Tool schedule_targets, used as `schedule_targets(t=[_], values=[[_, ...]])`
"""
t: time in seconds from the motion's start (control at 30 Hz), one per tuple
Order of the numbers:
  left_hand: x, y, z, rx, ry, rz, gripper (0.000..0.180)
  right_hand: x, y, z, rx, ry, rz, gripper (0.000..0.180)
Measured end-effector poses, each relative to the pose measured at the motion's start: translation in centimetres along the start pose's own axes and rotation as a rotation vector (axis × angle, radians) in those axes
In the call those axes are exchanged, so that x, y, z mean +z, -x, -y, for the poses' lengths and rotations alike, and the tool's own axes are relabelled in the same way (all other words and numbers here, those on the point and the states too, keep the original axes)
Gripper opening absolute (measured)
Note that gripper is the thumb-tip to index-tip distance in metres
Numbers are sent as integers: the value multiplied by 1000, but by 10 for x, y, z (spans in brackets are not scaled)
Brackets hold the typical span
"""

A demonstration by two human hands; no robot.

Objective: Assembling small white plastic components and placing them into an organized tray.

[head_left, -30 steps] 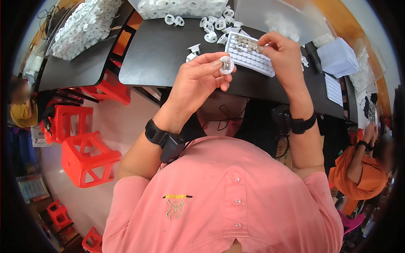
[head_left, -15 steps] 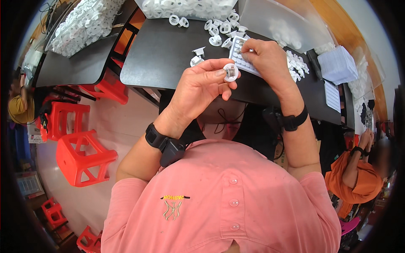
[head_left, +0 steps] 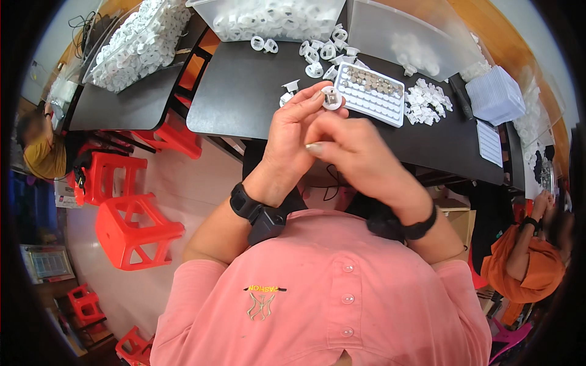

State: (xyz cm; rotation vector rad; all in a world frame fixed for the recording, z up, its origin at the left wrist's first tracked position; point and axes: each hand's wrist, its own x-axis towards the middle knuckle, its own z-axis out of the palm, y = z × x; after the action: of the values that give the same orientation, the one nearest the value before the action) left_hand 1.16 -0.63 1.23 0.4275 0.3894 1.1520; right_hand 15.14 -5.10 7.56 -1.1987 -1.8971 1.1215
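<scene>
Near the table edge, my left hand (head_left: pixel 290 137) pinches a round white plastic housing (head_left: pixel 331 97) between thumb and fingertips. Metal contacts show in the housing's middle opening. My right hand (head_left: pixel 357 152), slightly blurred, is drawn in close beside the left palm, with thumb and fingers curled together. Whatever its fingers hold is hidden. Just beyond the hands lies a white tray (head_left: pixel 369 114) of small round pockets, with silvery button cells (head_left: pixel 372 81) in its far rows. More white housings (head_left: pixel 314 70) lie loose to the left of the tray.
Behind stand a clear bin (head_left: pixel 274 24) of white parts and a translucent bin (head_left: pixel 403 36). Small white pieces (head_left: pixel 427 100) and stacked trays (head_left: pixel 494 94) lie to the right. Red stools (head_left: pixel 134 232) stand at left. Co-workers sit at both sides.
My right hand has moved from the tray back toward me, beside my left hand, uncovering the tray. The left hand still holds the housing. The view has shifted slightly.
</scene>
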Motion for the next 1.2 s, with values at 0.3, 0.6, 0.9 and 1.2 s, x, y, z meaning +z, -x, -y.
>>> schedule_targets(t=[0.3, 0.6, 0.9, 1.2], values=[[2, -3, 0, -7, 64, -28, 32, 27, 2, -32, -335, 35, -279, 11], [-5, -10, -5, -107, 243, 49, 24, 31, -2, -24, -398, 223, -363, 12], [-10, -9, -8, -117, 271, 50, 25, 30, -2, -18, -450, 287, -299, 13], [-3, -3, -5, -52, 99, -12, 27, 42, -7, -26, -549, 496, -377, 19]])
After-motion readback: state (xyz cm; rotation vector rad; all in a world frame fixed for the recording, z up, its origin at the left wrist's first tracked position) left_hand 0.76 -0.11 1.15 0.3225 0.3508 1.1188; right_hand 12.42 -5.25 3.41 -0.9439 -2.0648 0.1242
